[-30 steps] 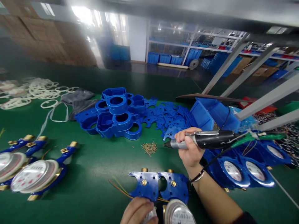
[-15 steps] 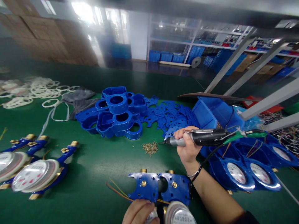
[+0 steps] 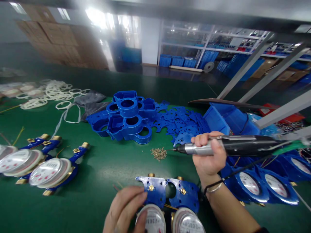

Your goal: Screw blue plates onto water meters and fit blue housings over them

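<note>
My right hand (image 3: 211, 155) is wrapped round an electric screwdriver (image 3: 233, 145), held level with its bit pointing left. The bit's tip reaches the right edge of a small heap of brass-coloured screws (image 3: 158, 154). My left hand (image 3: 126, 210) has its fingers apart, beside a round water meter (image 3: 153, 220) and the left blue plate (image 3: 155, 191). Its fingertips overlap the plate's left edge; whether they touch it I cannot tell. A second blue plate (image 3: 188, 197) lies just right of the first, with another water meter (image 3: 188, 221) below it. Brass fittings show through both plates.
Blue housings (image 3: 127, 121) are stacked behind the screws, beside a pile of blue plates (image 3: 179, 121). A blue bin (image 3: 230, 118) stands behind the screwdriver. Uncased meters (image 3: 50, 173) lie left, cased meters (image 3: 250, 183) right. White rings (image 3: 57, 90) are heaped at the far left.
My left hand has moved left and up off the left meter, its fingers spreading. The screwdriver's bit now meets the screw heap. The whole view has shifted slightly.
</note>
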Tool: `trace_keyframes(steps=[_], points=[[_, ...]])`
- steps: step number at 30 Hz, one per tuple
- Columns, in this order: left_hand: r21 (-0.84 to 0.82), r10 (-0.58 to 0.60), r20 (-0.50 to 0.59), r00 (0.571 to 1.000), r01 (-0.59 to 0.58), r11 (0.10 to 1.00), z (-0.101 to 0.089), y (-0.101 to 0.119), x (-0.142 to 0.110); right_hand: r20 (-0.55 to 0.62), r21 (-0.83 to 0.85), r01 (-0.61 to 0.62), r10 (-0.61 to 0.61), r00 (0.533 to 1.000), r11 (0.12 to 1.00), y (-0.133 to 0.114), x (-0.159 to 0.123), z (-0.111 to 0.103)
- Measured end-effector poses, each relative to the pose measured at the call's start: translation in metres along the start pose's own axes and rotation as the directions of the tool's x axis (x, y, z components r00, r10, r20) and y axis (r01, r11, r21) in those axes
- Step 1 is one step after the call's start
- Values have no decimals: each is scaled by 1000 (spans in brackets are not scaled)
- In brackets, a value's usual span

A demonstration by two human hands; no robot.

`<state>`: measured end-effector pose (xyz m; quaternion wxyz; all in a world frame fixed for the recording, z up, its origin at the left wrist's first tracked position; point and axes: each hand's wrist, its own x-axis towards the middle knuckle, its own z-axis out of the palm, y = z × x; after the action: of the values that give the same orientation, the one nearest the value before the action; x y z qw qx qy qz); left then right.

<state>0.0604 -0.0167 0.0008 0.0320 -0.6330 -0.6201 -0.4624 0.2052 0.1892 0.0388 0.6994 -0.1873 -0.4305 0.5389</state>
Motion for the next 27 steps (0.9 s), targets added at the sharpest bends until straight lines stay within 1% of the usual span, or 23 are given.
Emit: trace_keyframes(steps=[2, 3, 4, 5, 6, 7, 8, 9, 10, 11, 12, 13, 16, 18, 20, 23, 25, 27], points=[[-57, -98, 62, 993, 102, 993, 0, -6, 23, -27, 102, -63, 66, 997, 993, -21, 0, 8], [-129, -172, 80, 982, 181, 975, 3, -9, 34, -35, 154, -96, 103, 994, 983, -32, -1, 11], [-224, -271, 142, 952, 298, 928, 7, -11, 43, -37, 196, -124, 134, 990, 973, -41, -1, 14], [-328, -380, 226, 897, 438, 837, 12, -12, 52, -35, 224, -145, 157, 987, 964, -49, -2, 16], [-429, -472, 329, 818, 575, 697, 16, -12, 58, -29, 241, -163, 175, 984, 957, -56, -2, 17], [-505, -527, 440, 727, 685, 525, 21, -12, 64, -26, 251, -177, 190, 981, 952, -62, -3, 17], [-556, -544, 534, 648, 753, 351, 25, -10, 67, -26, 255, -186, 199, 980, 949, -66, -3, 17], [-584, -532, 608, 589, 786, 202, 27, -8, 70, -31, 252, -191, 206, 978, 949, -69, -3, 16], [-596, -509, 659, 554, 797, 94, 29, -6, 71, -41, 247, -194, 210, 977, 950, -71, -3, 15], [-599, -483, 692, 537, 800, 30, 30, -3, 72, -54, 238, -196, 214, 975, 951, -72, -3, 14], [-595, -461, 713, 529, 804, 2, 31, 0, 72, -70, 226, -200, 221, 973, 953, -72, -2, 13], [-589, -447, 723, 526, 808, -3, 32, 2, 73, -87, 212, -205, 228, 970, 955, -72, -2, 12], [-591, -446, 714, 540, 806, 31, 33, 8, 73, -122, 175, -209, 232, 965, 962, -70, 0, 10], [-589, -452, 711, 538, 807, 34, 34, 9, 73, -136, 181, -212, 238, 962, 960, -69, 1, 11], [-589, -454, 718, 528, 808, 9, 34, 11, 73, -144, 206, -220, 252, 957, 954, -68, 1, 12], [-599, -451, 721, 526, 800, -25, 36, 12, 73, -143, 232, -222, 259, 955, 947, -68, 0, 14], [-601, -451, 714, 536, 799, -3, 37, 12, 72, -135, 226, -225, 259, 956, 948, -69, 0, 13], [-598, -447, 697, 560, 799, 69, 38, 11, 71, -126, 211, -231, 260, 957, 950, -68, 0, 11]])
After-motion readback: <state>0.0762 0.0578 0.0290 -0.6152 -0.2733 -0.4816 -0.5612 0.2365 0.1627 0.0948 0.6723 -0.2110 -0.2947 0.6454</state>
